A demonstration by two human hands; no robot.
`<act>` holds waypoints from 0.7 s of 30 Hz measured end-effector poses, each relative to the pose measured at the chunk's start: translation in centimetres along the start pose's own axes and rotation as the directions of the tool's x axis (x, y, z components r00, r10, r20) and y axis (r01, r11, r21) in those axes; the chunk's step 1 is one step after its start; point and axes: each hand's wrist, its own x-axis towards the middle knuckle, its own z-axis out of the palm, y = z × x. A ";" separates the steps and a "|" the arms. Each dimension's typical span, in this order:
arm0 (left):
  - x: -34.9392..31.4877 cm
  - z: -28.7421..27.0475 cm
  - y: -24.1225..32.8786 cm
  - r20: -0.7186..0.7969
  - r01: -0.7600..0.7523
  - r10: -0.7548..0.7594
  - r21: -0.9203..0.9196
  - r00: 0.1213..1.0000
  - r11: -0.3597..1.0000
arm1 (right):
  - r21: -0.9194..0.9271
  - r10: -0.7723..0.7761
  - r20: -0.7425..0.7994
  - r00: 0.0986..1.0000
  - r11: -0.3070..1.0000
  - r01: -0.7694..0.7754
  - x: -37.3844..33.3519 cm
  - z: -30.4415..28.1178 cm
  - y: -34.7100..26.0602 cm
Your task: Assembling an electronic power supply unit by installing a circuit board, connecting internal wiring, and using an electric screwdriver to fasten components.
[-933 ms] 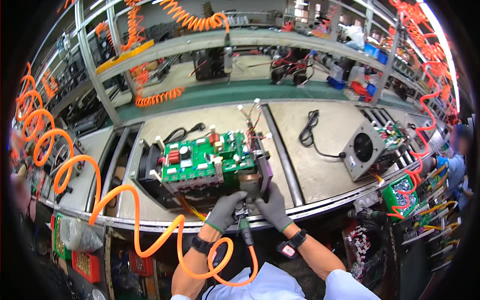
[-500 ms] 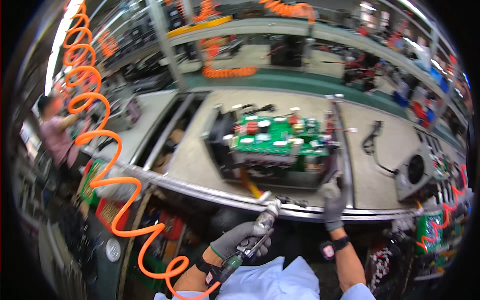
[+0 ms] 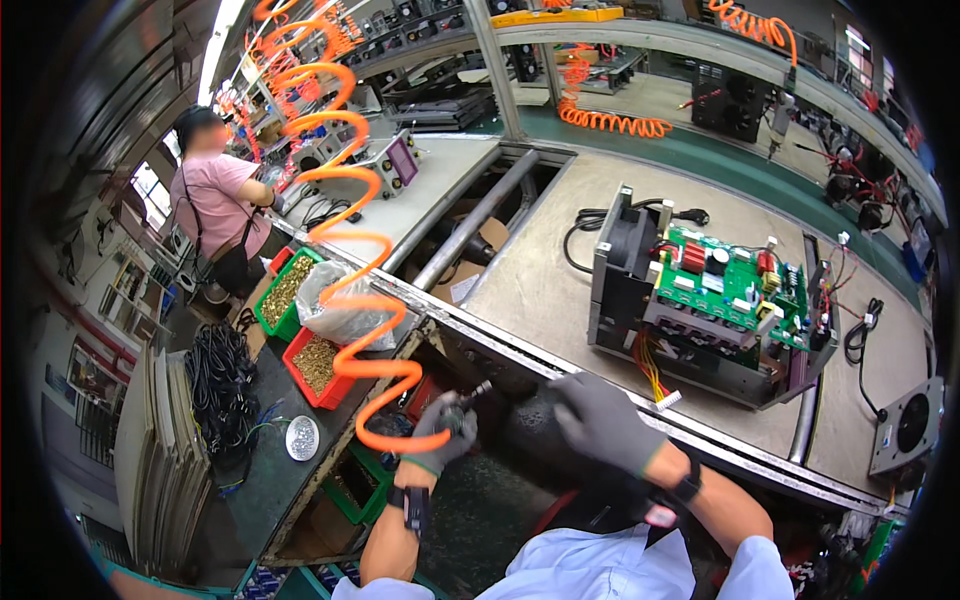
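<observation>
My left hand (image 3: 438, 437), in a grey glove, is closed around an air screwdriver (image 3: 462, 418). Its bit points up and right, toward the bench edge, and an orange coiled hose (image 3: 385, 368) runs up from it. My right hand (image 3: 608, 428), also gloved, hovers beside the bench's front edge with its fingers loosely apart and nothing visible in them. Beyond it on the bench stands a dark metal chassis (image 3: 620, 290) carrying a green circuit board (image 3: 725, 280). A bundle of yellow and red wires with a white connector (image 3: 668, 400) hangs from its front.
Red and green bins (image 3: 322, 372) of small brass-coloured screws stand left, by a clear plastic bag (image 3: 345, 310). Black cables (image 3: 220, 380) and a round silvery dish (image 3: 302, 438) lie nearby. A fan panel (image 3: 908, 425) sits far right. A person in pink (image 3: 215, 190) works at the left.
The view has swung left. The screwdriver in my left hand has moved away from the chassis toward the bins. My right hand has come off the chassis's right side and moved left.
</observation>
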 end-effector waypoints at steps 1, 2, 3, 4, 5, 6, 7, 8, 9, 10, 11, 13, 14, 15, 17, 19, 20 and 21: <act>1.5 0.4 1.5 0.069 0.008 -0.005 -0.048 0.998 0.999 | -0.061 -0.001 0.076 0.997 0.998 0.006 2.1 1.6 0.7; 2.8 1.0 3.0 0.058 -0.025 0.026 -0.026 0.998 0.999 | -0.138 0.045 0.167 0.985 0.990 -0.021 4.4 3.1 1.5; 4.0 1.8 4.3 0.028 -0.017 0.021 -0.133 0.999 0.991 | -0.142 0.041 0.158 0.987 0.990 -0.018 6.6 4.8 2.2; 4.9 2.6 5.4 0.084 0.047 -0.034 -0.157 0.996 0.986 | -0.166 0.067 0.152 0.986 0.985 -0.041 8.8 6.2 3.0; 5.6 3.4 6.2 0.124 0.014 0.011 -0.194 0.992 0.981 | -0.179 0.058 0.154 0.986 0.983 -0.030 10.9 7.5 3.7; 6.1 4.3 6.9 0.159 -0.005 0.037 -0.194 0.987 0.981 | -0.219 0.104 0.180 0.978 0.974 -0.064 12.7 8.6 4.5; 6.6 5.3 7.7 0.184 0.061 -0.019 -0.229 0.983 0.971 | -0.197 0.064 0.148 0.987 0.980 -0.034 14.1 9.6 5.2; 7.1 6.0 8.3 0.217 0.076 -0.024 -0.234 0.976 0.969 | -0.233 0.074 0.167 0.983 0.972 -0.034 15.3 10.6 5.9; 7.6 6.6 8.9 0.256 0.090 -0.013 -0.289 0.967 0.953 | -0.282 0.116 0.198 0.973 0.958 -0.057 16.1 11.6 6.6; 8.2 6.9 9.4 0.357 0.140 -0.028 -0.290 0.934 0.947 | -0.265 0.100 0.177 0.979 0.963 -0.050 16.8 12.5 7.3; 9.1 7.2 10.1 0.328 0.099 -0.006 -0.267 0.945 0.959 | -0.330 0.052 0.190 0.980 0.944 0.013 17.4 13.3 8.0; 10.1 6.6 11.7 0.321 0.058 0.052 -0.323 0.946 0.945 | -0.415 -0.040 0.139 0.990 0.905 0.094 18.3 14.6 9.1; 10.8 5.8 11.8 0.290 -0.255 0.271 -0.091 0.918 0.963 | -0.410 -0.008 0.171 0.985 0.909 0.079 19.0 15.1 9.5; 11.5 5.1 11.9 0.193 -0.578 0.545 0.309 0.816 0.756 | -0.363 -0.031 0.076 0.997 0.930 0.057 19.3 15.4 9.8; 12.0 4.0 12.9 0.266 -0.565 0.689 0.786 0.674 0.250 | -0.352 -0.057 0.060 0.997 0.933 0.075 20.1 15.3 10.4; 11.5 3.7 13.3 0.407 -0.504 0.624 0.863 0.666 -0.026 | -0.377 -0.053 0.012 0.999 0.925 0.053 19.9 13.9 11.2; 11.3 4.1 13.0 0.472 -0.467 0.578 0.867 0.665 -0.171 | -0.376 -0.061 0.004 0.998 0.925 0.058 19.6 12.8 11.3; 10.8 4.6 12.7 0.465 -0.362 0.554 0.886 0.691 -0.291 | -0.377 -0.065 0.000 0.998 0.924 0.060 18.8 11.6 11.6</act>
